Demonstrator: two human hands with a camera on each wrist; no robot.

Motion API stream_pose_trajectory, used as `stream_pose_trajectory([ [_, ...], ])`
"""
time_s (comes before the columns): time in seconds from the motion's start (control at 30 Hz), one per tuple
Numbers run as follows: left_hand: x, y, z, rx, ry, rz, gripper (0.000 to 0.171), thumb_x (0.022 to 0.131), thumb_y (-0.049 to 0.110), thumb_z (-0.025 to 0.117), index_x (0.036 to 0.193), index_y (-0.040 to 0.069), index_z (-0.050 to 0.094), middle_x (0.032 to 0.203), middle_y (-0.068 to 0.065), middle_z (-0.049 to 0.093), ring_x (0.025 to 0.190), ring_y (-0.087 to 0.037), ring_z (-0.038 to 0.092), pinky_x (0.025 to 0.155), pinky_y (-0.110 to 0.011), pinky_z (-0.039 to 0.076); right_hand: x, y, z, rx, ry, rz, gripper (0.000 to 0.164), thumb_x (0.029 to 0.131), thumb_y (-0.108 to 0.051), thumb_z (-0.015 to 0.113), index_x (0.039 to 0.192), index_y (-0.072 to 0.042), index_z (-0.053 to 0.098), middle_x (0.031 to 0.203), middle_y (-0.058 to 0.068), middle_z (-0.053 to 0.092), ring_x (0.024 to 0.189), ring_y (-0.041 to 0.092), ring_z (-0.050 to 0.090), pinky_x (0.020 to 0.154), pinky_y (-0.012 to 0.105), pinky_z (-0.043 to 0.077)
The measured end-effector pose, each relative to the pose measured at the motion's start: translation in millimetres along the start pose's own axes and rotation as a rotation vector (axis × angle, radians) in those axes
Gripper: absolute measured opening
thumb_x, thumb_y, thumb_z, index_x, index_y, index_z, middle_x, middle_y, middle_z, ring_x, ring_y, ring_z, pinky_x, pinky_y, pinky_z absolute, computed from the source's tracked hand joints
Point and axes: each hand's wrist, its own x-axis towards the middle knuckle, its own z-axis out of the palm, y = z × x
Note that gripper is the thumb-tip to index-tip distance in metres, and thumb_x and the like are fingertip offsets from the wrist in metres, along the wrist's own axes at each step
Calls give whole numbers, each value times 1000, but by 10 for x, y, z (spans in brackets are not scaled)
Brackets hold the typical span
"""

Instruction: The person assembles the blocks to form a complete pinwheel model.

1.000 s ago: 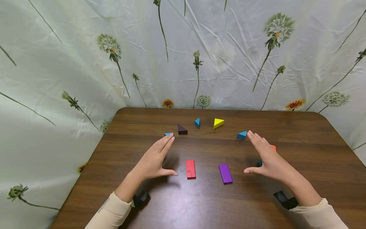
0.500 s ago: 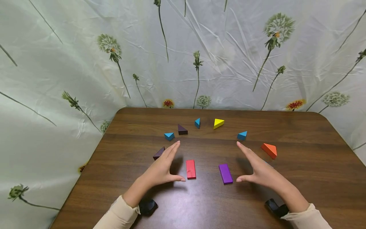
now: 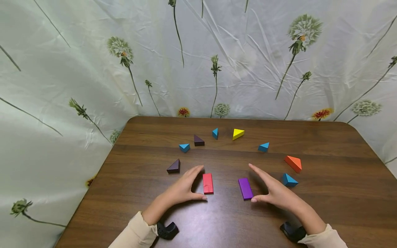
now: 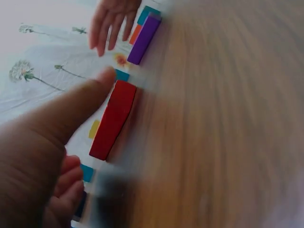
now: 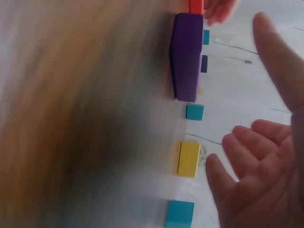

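Observation:
A red rectangular block [image 3: 208, 183] lies flat near the middle of the table. My left hand [image 3: 183, 187] is at its left side, thumb and fingers spread apart around its near and far ends. To the right lies a purple rectangular block [image 3: 245, 188]. My right hand [image 3: 274, 190] stands at that block's right side, fingers extended and the thumb tip right at its near corner. In the left wrist view the red block [image 4: 114, 119] shows beyond the thumb, and in the right wrist view the purple block [image 5: 187, 57] lies ahead of the spread fingers. Neither hand holds anything.
Triangular blocks form an arc behind the hands: dark purple [image 3: 174, 166] and blue [image 3: 184, 147] at left, yellow [image 3: 238, 134] at the back, orange [image 3: 293, 163] and blue [image 3: 289, 179] at right. A flowered curtain [image 3: 198, 69] hangs behind the wooden table [image 3: 217, 227].
Both hands have moved inward and toward the near side, the left to the red block and the right to the purple one. The blocks have stayed in place.

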Motion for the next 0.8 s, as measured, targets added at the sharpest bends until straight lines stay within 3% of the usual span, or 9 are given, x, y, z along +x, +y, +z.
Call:
stream_pose_trajectory([
  [0.27, 46, -26, 91, 51, 30, 51, 77, 72, 40, 73, 130, 2, 41, 126, -10, 47, 119, -22, 40, 98, -36, 32, 2, 54, 55, 4, -98, 70, 90, 71, -41, 72, 140, -5, 27, 140, 12, 33, 125, 30, 31, 96, 48, 30],
  [0.47, 58, -21, 94, 74, 35, 59, 69, 73, 37, 73, 126, 3, 45, 122, -8, 50, 115, -21, 43, 97, -34, 33, -16, 66, 76, 15, -151, 93, 78, 78, -38, 67, 139, -8, 30, 137, 15, 36, 123, 34, 33, 94, 51, 31],
  [0.8, 68, 5, 66, 68, 33, 48, 65, 77, 41, 69, 127, 5, 46, 124, -7, 49, 117, -21, 42, 98, -36, 32, 1, 72, 119, -18, -118, 83, 65, 80, -33, 67, 134, -10, 40, 132, 9, 42, 121, 29, 38, 93, 49, 34],
])
